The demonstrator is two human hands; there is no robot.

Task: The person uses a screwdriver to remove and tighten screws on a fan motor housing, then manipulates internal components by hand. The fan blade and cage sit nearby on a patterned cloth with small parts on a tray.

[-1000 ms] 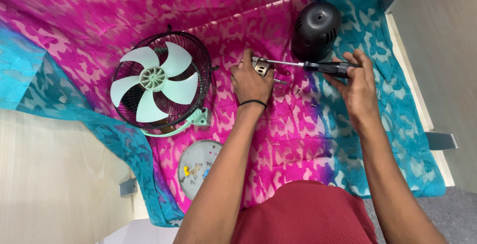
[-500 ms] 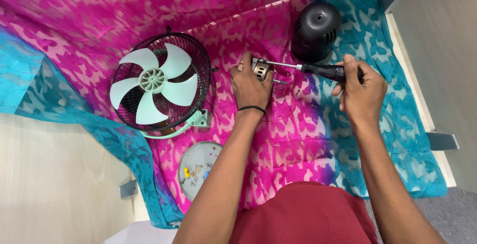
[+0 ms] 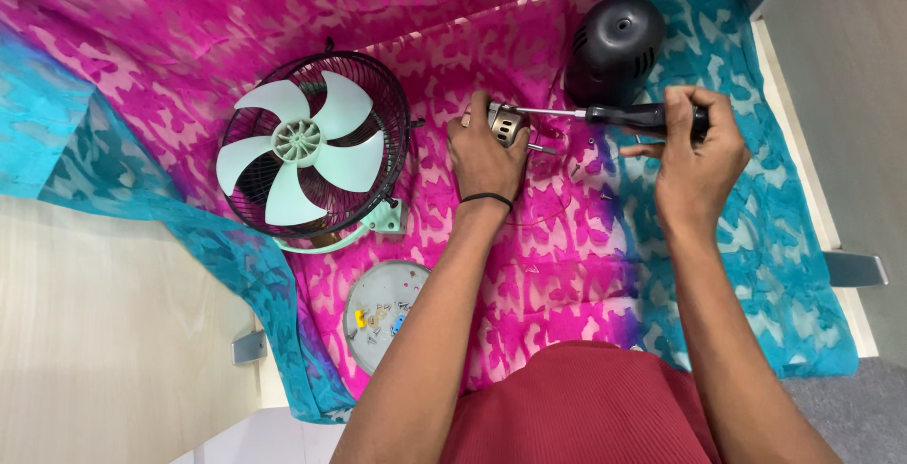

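Observation:
My left hand [image 3: 484, 154] grips a small metal fan motor [image 3: 508, 124] on the pink and blue cloth [image 3: 576, 247]. My right hand [image 3: 694, 157] is closed around the black handle of a screwdriver [image 3: 624, 116], whose shaft lies level with its tip against the motor. A black domed motor cover [image 3: 614, 43] sits just beyond the screwdriver. To the left of my left hand lies a dark wire fan cage with pale green blades [image 3: 307, 147].
A round grey plate [image 3: 383, 317] holding small screws and coloured bits lies near my left forearm. A few loose screws [image 3: 590, 157] are scattered on the cloth between my hands. Bare wooden tabletop [image 3: 104, 332] shows at the left, metal brackets [image 3: 855, 268] at the right edge.
My right hand has shifted slightly along the screwdriver handle and turned its grip. The left hand stays on the motor.

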